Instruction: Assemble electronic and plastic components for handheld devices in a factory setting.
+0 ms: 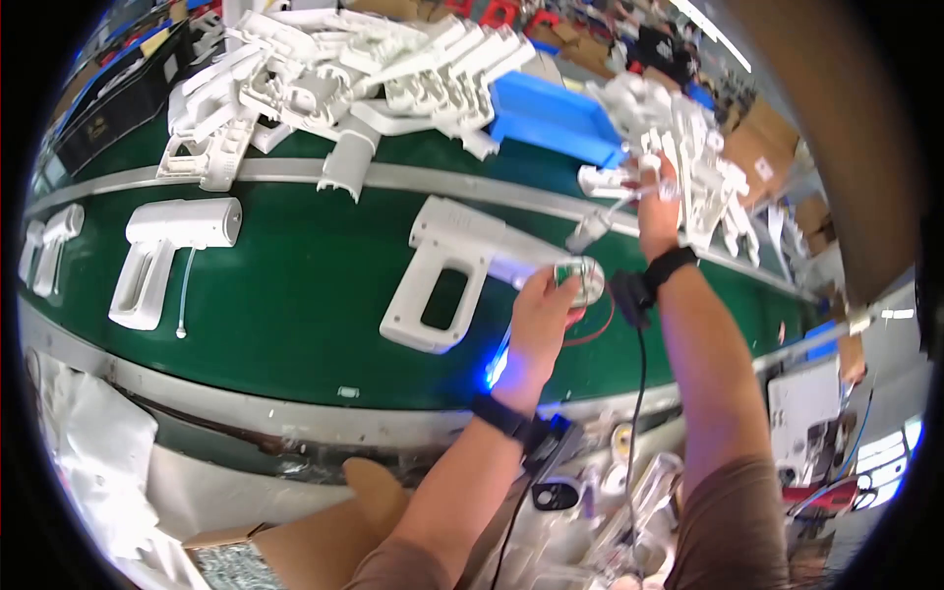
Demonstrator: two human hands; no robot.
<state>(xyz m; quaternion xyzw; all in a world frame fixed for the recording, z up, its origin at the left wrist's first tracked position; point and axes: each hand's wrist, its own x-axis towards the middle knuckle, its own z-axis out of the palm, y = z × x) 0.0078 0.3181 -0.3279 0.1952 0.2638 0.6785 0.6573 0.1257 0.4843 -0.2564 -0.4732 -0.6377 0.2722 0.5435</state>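
Note:
My left hand point(537, 329) is closed on a round white part with a green circuit board point(587, 279); a red wire loops down from it. Blue light glows beside that wrist. Just left of the hand, a white gun-shaped plastic housing point(442, 261) with an open handle loop lies on the green conveyor belt point(305, 285). Farther up, my right hand point(661, 211) reaches to a heap of white plastic parts point(698, 167). Its fingers are bent around a small white piece, partly hidden. A small whitish cylindrical part point(588, 232) hangs or lies below that hand; which one I cannot tell.
On the belt's left lie another gun-shaped housing point(182, 221) with a thin cable and a smaller-looking one point(61, 231). Behind a metal rail point(285, 171) are piled white shells point(423, 74), a blue tray point(551, 110) and a black crate point(118, 98). A cardboard box point(315, 541) stands nearest me.

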